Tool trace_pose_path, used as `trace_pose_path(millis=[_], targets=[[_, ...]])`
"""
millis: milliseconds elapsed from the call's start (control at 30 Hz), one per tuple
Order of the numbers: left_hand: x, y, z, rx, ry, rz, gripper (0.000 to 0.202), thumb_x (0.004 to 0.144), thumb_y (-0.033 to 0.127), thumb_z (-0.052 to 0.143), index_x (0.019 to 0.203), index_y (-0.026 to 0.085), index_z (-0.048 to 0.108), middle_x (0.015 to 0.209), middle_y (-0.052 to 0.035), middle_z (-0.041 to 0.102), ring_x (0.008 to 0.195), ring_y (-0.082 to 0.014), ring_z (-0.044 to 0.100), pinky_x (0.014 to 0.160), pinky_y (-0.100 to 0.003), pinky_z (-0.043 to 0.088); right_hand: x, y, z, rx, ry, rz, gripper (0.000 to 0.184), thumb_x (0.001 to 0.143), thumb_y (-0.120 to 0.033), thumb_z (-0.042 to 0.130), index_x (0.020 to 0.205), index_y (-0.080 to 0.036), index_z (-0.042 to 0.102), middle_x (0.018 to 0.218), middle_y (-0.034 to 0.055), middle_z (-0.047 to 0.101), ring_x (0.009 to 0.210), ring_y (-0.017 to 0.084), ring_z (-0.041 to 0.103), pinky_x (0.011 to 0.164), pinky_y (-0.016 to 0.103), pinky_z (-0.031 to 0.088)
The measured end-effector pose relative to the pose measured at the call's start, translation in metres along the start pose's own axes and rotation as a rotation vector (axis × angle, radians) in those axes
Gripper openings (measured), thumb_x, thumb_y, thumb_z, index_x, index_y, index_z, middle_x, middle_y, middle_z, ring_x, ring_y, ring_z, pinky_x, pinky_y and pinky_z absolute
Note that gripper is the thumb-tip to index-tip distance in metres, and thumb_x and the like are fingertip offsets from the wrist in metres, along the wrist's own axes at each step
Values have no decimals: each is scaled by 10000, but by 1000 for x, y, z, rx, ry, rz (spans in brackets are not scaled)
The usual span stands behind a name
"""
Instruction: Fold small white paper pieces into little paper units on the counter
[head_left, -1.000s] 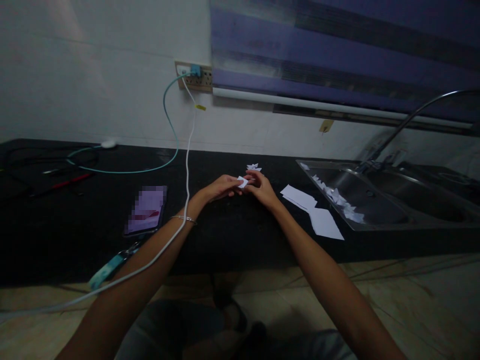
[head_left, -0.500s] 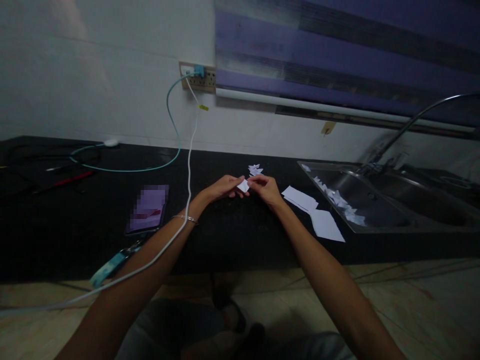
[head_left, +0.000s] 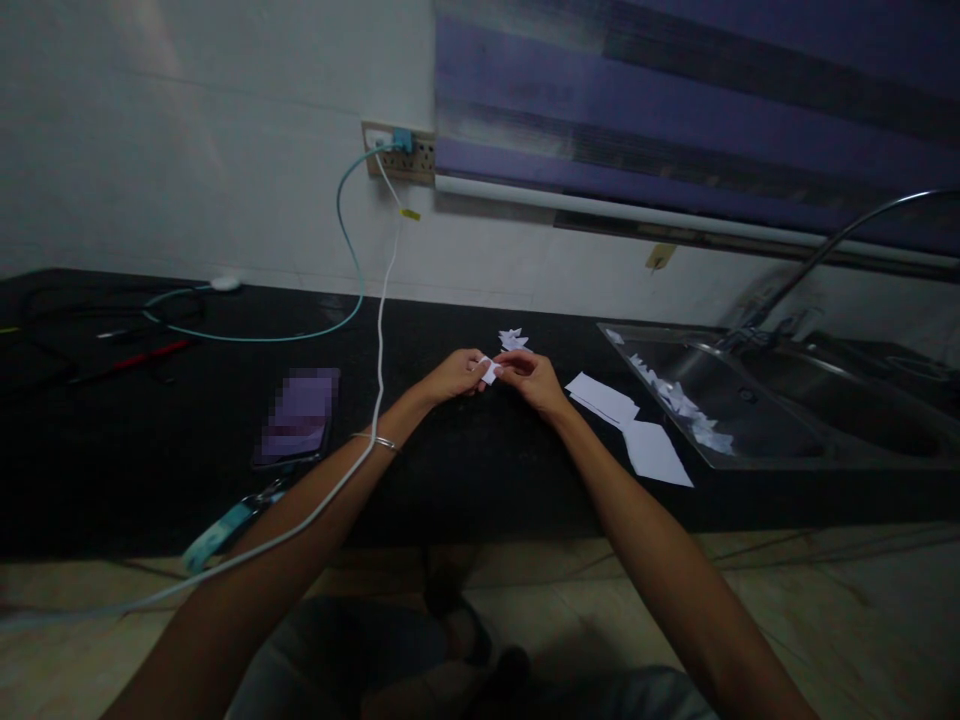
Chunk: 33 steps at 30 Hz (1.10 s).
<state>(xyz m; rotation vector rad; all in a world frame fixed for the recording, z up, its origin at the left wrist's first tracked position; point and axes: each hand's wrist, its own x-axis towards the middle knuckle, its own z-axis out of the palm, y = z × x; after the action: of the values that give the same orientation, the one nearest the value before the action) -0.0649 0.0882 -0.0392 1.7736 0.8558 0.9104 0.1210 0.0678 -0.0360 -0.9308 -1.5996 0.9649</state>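
My left hand [head_left: 451, 376] and my right hand [head_left: 533, 378] meet over the black countertop [head_left: 465, 460], both pinching one small folded white paper piece [head_left: 490, 371] between their fingertips. Just behind the hands lies a little pile of small folded white paper pieces [head_left: 511, 340]. To the right of my right hand lie white paper sheets [head_left: 628, 425] on the counter. A thin bracelet sits on my left wrist.
A phone [head_left: 296, 416] with a blue strap [head_left: 217, 533] lies left of my arms. A white cable [head_left: 379, 330] and a teal cable [head_left: 341, 250] run from a wall socket [head_left: 394, 150]. At right, a steel sink [head_left: 757, 400] holds paper scraps [head_left: 679, 400] below a tap [head_left: 825, 250].
The hands have stayed together over the counter, the fingers working the small paper piece closer together. The view has shifted slightly.
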Motion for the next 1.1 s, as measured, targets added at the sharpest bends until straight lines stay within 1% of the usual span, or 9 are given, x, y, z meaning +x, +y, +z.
trace_pose_path(millis=[167, 400, 500, 567, 667, 767, 867, 967, 1100], targets=[[1, -4, 1, -52, 34, -14, 266, 861, 320, 590, 1056, 171, 487, 548, 41, 548, 423, -75, 458, 444, -188, 310, -2, -1, 1, 51, -22, 59, 271, 662, -313, 756, 900, -198, 698, 829, 31, 699, 761, 177, 654, 771, 367, 538], [1, 3, -5, 36, 109, 26, 292, 874, 362, 545, 1093, 186, 467, 559, 37, 526, 438, -88, 452, 459, -203, 315, -5, -8, 6, 162, -119, 76, 426, 606, -295, 795, 1008, -217, 680, 883, 19, 704, 805, 173, 666, 820, 368, 530], [-5, 13, -7, 291, 96, 40, 383, 892, 463, 500, 1136, 168, 512, 782, -82, 636, 691, -192, 600, 595, -288, 442, -3, -6, 5, 135, -22, 80, 380, 593, -324, 806, 936, -205, 692, 853, 27, 708, 786, 182, 669, 805, 376, 535], [-11, 23, -8, 516, 231, 7, 512, 875, 528, 494, 1220, 149, 509, 1032, -182, 632, 997, -328, 579, 764, -425, 473, -1, -5, 4, 111, 35, 78, 339, 602, -354, 804, 881, -198, 694, 828, 32, 707, 756, 181, 666, 780, 370, 540], [-21, 41, -17, 793, 451, -148, 685, 824, 611, 510, 1323, 144, 475, 1436, -240, 370, 1346, -510, 188, 916, -644, 362, 0, -2, 2, 98, 80, 71, 302, 632, -398, 788, 826, -191, 684, 778, 31, 698, 673, 168, 649, 718, 355, 545], [-30, 53, -39, 870, 483, -366, 773, 800, 642, 504, 1400, 162, 419, 1570, -171, 131, 1374, -547, -70, 926, -749, 289, 2, 1, 0, 108, 108, 60, 298, 658, -417, 772, 831, -194, 676, 753, 22, 685, 629, 156, 632, 671, 343, 545], [-35, 52, -68, 863, 467, -561, 859, 765, 642, 547, 1437, 134, 379, 1587, -172, 21, 1350, -576, -145, 914, -784, 278, 3, 3, -1, 118, 111, 63, 294, 669, -414, 770, 844, -198, 674, 748, 16, 676, 622, 149, 626, 648, 329, 542], [-36, 45, -89, 950, 408, -704, 870, 803, 598, 533, 1417, 4, 370, 1548, -291, 79, 1383, -544, -70, 1013, -761, 136, 3, 4, -1, 118, 109, 66, 287, 670, -410, 772, 836, -198, 672, 719, 13, 667, 605, 146, 617, 633, 325, 537], [-36, 41, -91, 909, 406, -790, 821, 764, 605, 590, 1359, 53, 471, 1541, -280, 144, 1366, -575, 52, 1009, -753, 147, 3, 3, 0, 93, 107, 71, 319, 664, -447, 765, 846, -203, 669, 714, 11, 664, 613, 155, 619, 644, 337, 544]])
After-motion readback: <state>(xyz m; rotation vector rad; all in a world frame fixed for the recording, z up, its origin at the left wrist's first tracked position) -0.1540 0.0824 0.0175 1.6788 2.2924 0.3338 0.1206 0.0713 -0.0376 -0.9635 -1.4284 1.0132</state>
